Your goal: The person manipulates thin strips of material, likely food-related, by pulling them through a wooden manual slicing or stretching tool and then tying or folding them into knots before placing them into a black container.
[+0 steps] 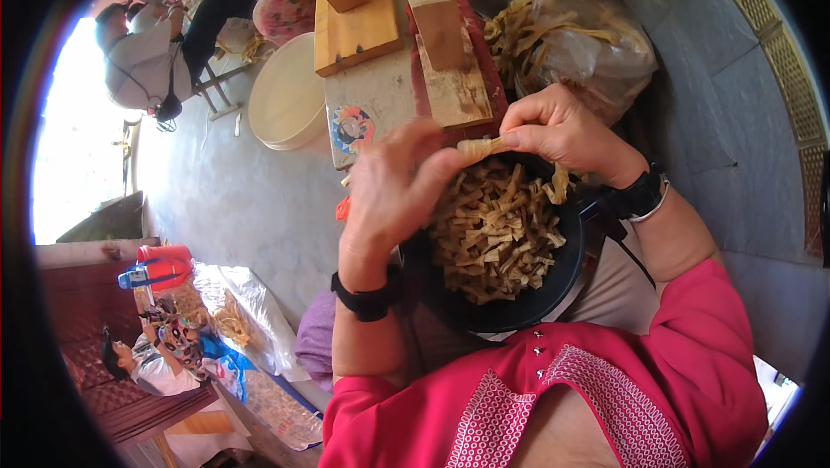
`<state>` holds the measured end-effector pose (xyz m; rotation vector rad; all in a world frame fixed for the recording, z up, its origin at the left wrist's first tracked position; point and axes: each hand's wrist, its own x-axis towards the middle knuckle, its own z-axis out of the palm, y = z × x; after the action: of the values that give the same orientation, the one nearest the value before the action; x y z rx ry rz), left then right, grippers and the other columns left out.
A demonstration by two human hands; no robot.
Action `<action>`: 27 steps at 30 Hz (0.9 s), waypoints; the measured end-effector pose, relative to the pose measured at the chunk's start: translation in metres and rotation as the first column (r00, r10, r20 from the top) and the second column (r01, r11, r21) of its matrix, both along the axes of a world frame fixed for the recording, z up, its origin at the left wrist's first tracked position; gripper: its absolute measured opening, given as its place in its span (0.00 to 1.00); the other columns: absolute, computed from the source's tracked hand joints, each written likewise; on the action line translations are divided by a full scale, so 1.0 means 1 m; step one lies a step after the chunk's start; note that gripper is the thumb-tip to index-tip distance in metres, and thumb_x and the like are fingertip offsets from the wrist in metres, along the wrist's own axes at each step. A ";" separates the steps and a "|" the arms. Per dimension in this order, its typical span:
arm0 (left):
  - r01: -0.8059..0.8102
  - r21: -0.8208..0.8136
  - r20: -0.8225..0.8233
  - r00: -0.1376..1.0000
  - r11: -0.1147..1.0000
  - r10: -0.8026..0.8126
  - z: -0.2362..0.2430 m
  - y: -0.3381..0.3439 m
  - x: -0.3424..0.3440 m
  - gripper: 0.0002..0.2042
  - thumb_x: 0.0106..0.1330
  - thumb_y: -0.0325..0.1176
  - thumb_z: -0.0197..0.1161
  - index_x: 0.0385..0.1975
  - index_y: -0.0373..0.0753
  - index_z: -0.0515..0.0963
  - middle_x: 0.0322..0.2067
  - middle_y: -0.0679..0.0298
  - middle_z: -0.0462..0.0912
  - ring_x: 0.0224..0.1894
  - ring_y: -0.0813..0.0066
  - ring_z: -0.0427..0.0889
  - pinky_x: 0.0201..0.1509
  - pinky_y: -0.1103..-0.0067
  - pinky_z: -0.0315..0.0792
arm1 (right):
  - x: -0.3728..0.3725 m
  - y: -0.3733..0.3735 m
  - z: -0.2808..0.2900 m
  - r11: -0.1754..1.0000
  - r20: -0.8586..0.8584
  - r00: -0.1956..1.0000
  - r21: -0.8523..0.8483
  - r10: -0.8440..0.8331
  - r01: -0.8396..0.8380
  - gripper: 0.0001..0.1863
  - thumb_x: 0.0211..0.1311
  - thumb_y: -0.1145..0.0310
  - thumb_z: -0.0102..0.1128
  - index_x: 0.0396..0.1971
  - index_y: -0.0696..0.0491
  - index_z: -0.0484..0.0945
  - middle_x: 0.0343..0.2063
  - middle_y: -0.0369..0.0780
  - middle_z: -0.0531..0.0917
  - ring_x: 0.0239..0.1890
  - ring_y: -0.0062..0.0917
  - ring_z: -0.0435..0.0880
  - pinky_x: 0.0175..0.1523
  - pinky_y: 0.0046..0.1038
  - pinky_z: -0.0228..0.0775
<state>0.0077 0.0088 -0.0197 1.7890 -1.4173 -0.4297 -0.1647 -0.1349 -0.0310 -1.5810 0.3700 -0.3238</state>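
Note:
A tan dried strip [478, 150], loosely folded or rolled, stretches between my two hands above a dark round pan [566, 265] on my lap. My right hand [562, 131] pinches its right end between thumb and fingers. At the left end, the thumb and fingers of my left hand [393, 187] close on the strip; those fingers are partly blurred. A longer tan piece [559, 184] hangs below my right hand at the pan's rim. Many short, folded pieces of the same tan material [497, 234] fill the pan.
Just beyond the pan stands a worn bench [367, 92] with wooden blocks [454, 79]. A clear plastic bag [605, 44] of long strips lies at the far right, a pale round tub [290, 96] at the left. Two people [147, 66] [156, 364] sit further left.

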 end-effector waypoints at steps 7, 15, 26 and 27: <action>0.430 0.350 -0.319 0.890 0.833 -0.325 0.013 -0.005 0.000 0.06 0.60 0.31 0.55 0.28 0.34 0.71 0.17 0.60 0.72 0.21 0.73 0.71 0.27 0.75 0.67 | -0.002 -0.002 0.006 0.972 -0.136 0.985 -0.193 0.106 -0.131 0.07 0.54 0.71 0.58 0.22 0.60 0.77 0.14 0.29 0.71 0.20 0.10 0.66 0.25 0.18 0.58; -0.157 -0.014 0.253 0.955 0.988 0.155 -0.019 -0.041 0.014 0.08 0.59 0.36 0.57 0.32 0.40 0.77 0.18 0.56 0.77 0.22 0.58 0.77 0.29 0.71 0.69 | 0.033 -0.030 -0.010 0.834 0.039 0.981 -0.520 -0.192 0.184 0.10 0.55 0.68 0.53 0.23 0.60 0.74 0.14 0.45 0.73 0.17 0.28 0.70 0.26 0.29 0.63; -0.317 -0.164 0.306 0.884 0.934 0.354 -0.029 -0.068 0.019 0.07 0.59 0.40 0.55 0.30 0.45 0.76 0.26 0.53 0.79 0.30 0.48 0.78 0.32 0.61 0.69 | 0.065 -0.039 -0.027 0.727 0.215 0.876 -0.493 -0.432 0.479 0.08 0.54 0.69 0.53 0.23 0.59 0.75 0.16 0.47 0.75 0.18 0.36 0.73 0.27 0.31 0.64; -0.316 -0.181 0.304 0.883 0.931 0.358 -0.030 -0.068 0.019 0.08 0.59 0.41 0.55 0.30 0.45 0.76 0.25 0.53 0.79 0.29 0.49 0.78 0.32 0.62 0.69 | 0.066 -0.039 -0.027 0.727 0.214 0.877 -0.493 -0.431 0.478 0.08 0.54 0.69 0.53 0.23 0.59 0.75 0.16 0.47 0.75 0.18 0.36 0.73 0.27 0.31 0.64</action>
<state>0.0266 -0.0592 -0.0494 2.0185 -1.2770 0.1523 -0.0990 -0.1738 -0.0584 -2.0029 0.6465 -0.9451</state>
